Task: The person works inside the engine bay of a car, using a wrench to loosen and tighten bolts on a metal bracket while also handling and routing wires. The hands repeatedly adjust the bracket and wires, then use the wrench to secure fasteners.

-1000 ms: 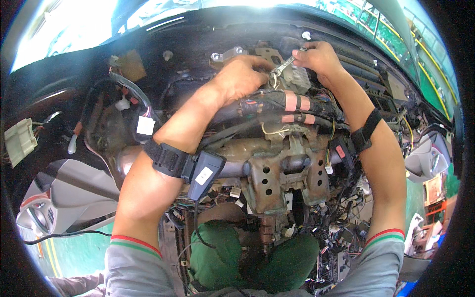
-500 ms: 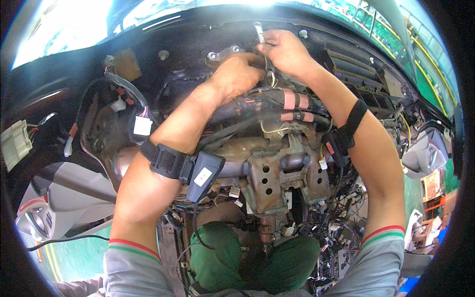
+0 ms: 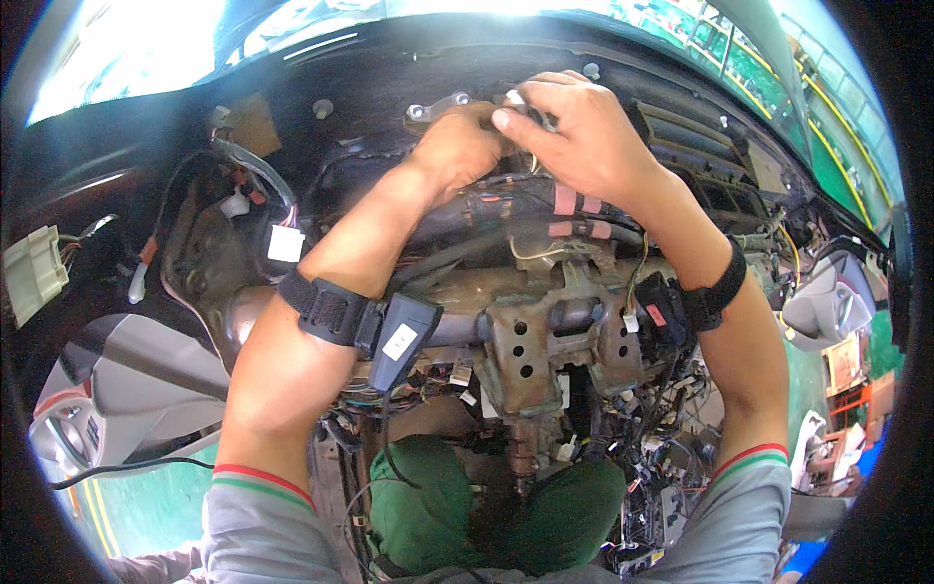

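Note:
At the far middle of the stripped dashboard frame, my left hand and my right hand work close together. The right fingers are closed on a thin wire with a white tip, which pokes out beside the thumb. Curled inward, the left fingers meet it from the other side; what they grip is hidden. Below the hands runs a dark wiring harness wrapped with pink tape. A metal bracket with two bolt holes sits just beyond my left hand.
A metal cross beam with a holed bracket spans the middle. A white connector hangs at left, with a larger pale connector farther out. Loose wiring lies at lower right. Grey door panels flank both sides.
My right hand has come down and toward me, turning its back upward, and the white-tipped wire has dropped with it toward my left hand. The left hand has barely moved.

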`<state>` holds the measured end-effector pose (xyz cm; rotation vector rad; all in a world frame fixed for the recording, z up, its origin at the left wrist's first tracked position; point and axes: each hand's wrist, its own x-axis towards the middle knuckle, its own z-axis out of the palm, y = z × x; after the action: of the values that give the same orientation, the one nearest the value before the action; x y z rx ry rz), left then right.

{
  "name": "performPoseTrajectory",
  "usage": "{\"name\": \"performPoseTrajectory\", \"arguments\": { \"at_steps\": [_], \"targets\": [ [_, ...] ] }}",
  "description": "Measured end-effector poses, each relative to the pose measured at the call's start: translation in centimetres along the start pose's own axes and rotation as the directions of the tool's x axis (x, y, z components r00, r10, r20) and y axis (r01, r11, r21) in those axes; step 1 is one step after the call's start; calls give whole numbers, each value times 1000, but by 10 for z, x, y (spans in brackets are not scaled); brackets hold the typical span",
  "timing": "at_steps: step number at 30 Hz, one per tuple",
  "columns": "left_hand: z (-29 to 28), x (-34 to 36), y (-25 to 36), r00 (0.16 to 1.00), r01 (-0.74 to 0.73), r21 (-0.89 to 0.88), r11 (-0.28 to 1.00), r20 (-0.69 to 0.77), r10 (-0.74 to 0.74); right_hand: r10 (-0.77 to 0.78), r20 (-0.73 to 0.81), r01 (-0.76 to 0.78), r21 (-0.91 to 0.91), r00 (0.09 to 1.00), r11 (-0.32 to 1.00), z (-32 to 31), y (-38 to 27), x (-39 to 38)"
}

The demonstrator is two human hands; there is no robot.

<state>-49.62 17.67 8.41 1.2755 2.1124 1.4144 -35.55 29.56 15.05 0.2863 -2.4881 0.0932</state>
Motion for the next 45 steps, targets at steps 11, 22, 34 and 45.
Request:
{"name": "performPoseTrajectory", "arguments": {
  "at_steps": [11, 22, 34, 45],
  "targets": [
    [-1, -8, 8, 998, 2, 58, 998, 67, -6, 594, 305, -586, 726, 744, 361, -19, 43, -49],
    [1, -10, 10, 999, 40, -73, 997, 16, -39, 519, 159, -540, 346, 840, 767, 38, 46, 22],
    [-1, -13, 11, 999, -11, 30, 999, 35, 10, 241, 12, -235, 262, 971, 936, -9, 11, -22],
    [-3, -17, 16, 999, -9, 52, 999, 32, 7, 367, 7, -253, 737, 930, 627, 3, 29, -37]
  ]
}}
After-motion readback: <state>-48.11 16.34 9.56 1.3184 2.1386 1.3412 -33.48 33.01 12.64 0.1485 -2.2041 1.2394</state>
